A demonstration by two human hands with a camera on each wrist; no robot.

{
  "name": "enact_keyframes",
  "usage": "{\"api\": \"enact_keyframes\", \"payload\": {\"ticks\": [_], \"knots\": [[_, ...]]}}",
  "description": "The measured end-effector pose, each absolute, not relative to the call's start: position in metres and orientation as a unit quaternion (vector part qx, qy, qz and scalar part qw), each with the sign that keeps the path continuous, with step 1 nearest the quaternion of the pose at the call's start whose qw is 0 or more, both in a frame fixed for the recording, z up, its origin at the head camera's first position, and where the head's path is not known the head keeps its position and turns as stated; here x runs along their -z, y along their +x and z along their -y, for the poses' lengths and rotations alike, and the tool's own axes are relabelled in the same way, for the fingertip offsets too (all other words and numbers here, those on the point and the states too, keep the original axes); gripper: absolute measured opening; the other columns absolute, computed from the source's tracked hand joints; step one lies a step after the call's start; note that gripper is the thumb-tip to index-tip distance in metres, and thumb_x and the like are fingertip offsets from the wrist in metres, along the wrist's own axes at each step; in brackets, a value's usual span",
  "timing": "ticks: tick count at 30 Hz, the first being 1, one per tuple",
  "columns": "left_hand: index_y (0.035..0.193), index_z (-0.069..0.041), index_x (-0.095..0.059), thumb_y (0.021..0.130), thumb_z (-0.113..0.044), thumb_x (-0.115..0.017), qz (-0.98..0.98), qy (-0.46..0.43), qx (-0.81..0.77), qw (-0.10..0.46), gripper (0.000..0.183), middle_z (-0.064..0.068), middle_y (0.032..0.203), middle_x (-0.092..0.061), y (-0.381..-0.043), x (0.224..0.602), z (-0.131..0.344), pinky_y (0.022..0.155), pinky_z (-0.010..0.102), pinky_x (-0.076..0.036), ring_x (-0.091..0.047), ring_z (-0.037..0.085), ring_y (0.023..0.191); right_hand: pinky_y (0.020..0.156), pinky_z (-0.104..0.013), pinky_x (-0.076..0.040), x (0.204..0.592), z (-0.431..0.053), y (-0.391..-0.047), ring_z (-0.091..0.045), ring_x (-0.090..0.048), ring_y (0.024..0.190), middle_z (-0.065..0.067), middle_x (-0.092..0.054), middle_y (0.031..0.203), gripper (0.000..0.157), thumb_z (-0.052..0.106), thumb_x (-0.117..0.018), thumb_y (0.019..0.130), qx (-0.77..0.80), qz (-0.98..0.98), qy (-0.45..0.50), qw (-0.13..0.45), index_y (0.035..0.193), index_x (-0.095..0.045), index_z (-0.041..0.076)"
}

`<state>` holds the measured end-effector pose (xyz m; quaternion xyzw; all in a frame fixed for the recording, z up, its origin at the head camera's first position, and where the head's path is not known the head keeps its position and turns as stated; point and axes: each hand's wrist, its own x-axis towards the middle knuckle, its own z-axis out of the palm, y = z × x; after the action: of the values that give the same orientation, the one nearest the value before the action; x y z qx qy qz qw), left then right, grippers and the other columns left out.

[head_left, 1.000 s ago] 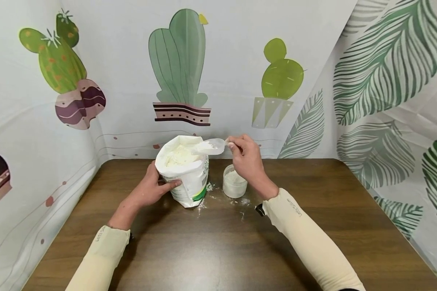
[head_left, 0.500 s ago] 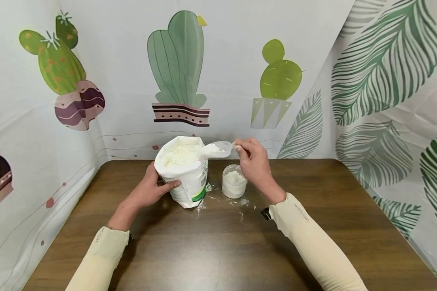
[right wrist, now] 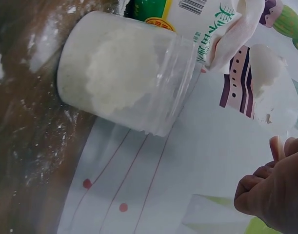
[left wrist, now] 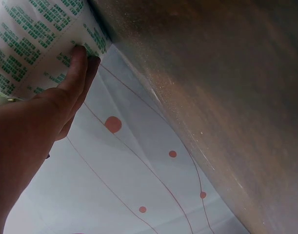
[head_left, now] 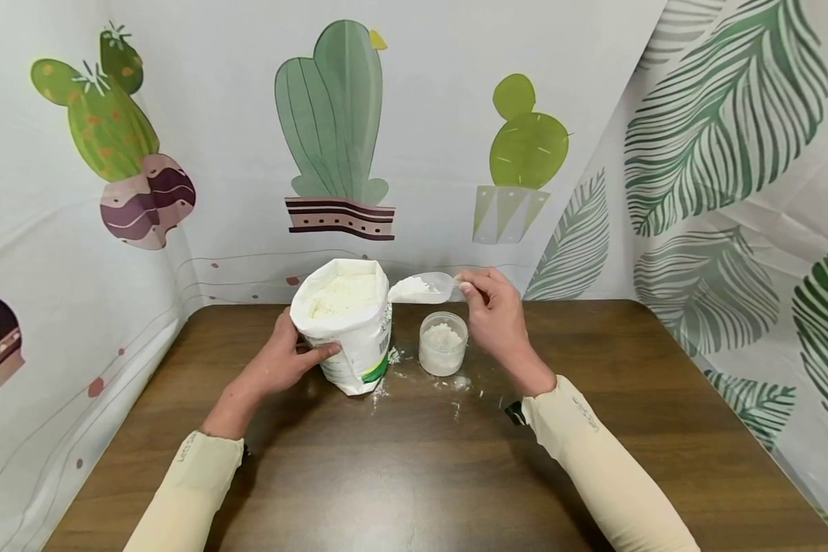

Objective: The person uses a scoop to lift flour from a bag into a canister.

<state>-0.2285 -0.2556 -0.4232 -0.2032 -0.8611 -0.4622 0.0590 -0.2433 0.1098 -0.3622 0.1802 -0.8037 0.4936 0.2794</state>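
A white paper bag (head_left: 348,356) of pale powder stands open-topped on the table, leaning slightly. My left hand (head_left: 283,360) grips its left side, thumb across the front; in the left wrist view the fingers lie along the green-printed paper (left wrist: 39,44). My right hand (head_left: 497,310) pinches the handle of a clear plastic scoop (head_left: 438,287) heaped with white powder. The scoop is level, just right of the bag's rim and above a clear jar (head_left: 443,345). That jar is open and partly filled with powder, as the right wrist view (right wrist: 124,73) also shows.
Spilled powder (head_left: 458,383) is scattered on the brown wooden table (head_left: 386,475) around the jar and bag. A white cloth backdrop (head_left: 441,115) printed with cacti and leaves hangs right behind the table's back edge.
My right hand has moved right with the loaded scoop, from over the bag's opening to beside its rim above the jar. The left hand keeps holding the bag in place.
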Motion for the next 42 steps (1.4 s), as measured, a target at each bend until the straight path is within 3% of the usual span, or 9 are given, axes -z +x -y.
{"api": "enact_keyframes", "payload": {"ticks": [30,42], "knots": [[0.162,-0.010,-0.030,0.094,-0.025,-0.085,0.860,-0.206,0.463,0.061,0.089,0.017,0.154,-0.035,-0.229,0.423,0.254,0.118,0.059,-0.029,-0.030,0.033,0.143,0.064,-0.020,-0.036,0.388,-0.156,-0.234,-0.011,-0.046,0.071,-0.010,-0.064,0.087,0.016,-0.003,-0.070,0.099,-0.455,0.824,0.144,0.305,0.108,-0.082,0.002],[0.162,-0.010,-0.031,0.093,-0.020,-0.085,0.847,-0.223,0.478,0.065,0.088,0.016,0.153,-0.039,-0.228,0.421,0.252,0.114,0.058,-0.037,-0.037,0.031,0.142,0.063,-0.020,-0.035,0.401,-0.174,-0.235,-0.011,-0.044,0.067,-0.009,-0.060,0.082,0.014,-0.003,-0.071,0.098,-0.430,0.832,0.146,0.319,0.105,-0.082,0.002]]}}
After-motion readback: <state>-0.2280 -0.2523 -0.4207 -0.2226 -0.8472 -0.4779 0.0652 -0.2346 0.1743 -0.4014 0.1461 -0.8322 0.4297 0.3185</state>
